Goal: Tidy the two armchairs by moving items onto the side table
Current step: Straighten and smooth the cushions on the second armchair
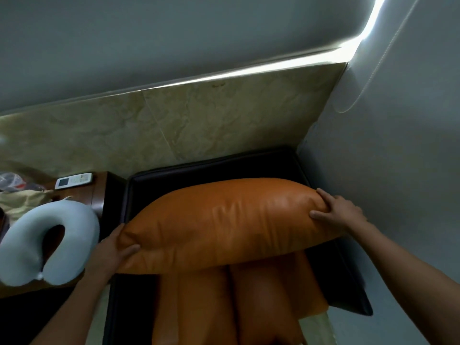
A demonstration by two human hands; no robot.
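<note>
Two bare forearms reach out from the bottom corners, and between them lie the orange seat pads (pixel 261 307) of the black armchair (pixel 249 168). Just beyond, the hands are well apart, each clamped on one end of the big orange cushion (pixel 224 225). The left hand (pixel 112 252) pinches the lower left corner with its thumb across the front. The right hand (pixel 341 212) curls over the upper right corner. The cushion lies lengthwise across the chair, its right end higher than its left. I cannot tell whether its lower edge rests on the seat pads or hangs just above them. From where I stand, this looks like lifting or straightening that cushion. Doing it well means bringing the low left end level with the right and keeping both grips deep in the slippery leather, so neither corner slides out. To the left stands the desk (pixel 98 192), already carrying a pale blue neck pillow (pixel 49 240), a cream cloth (pixel 22 202), a plastic bag (pixel 12 180) and a white remote (pixel 73 180). It looks crowded, so swinging the cushion that way risks sweeping the pillow off its near edge. Behind everything runs a marble ledge (pixel 199 125) under a strip of light.
</note>
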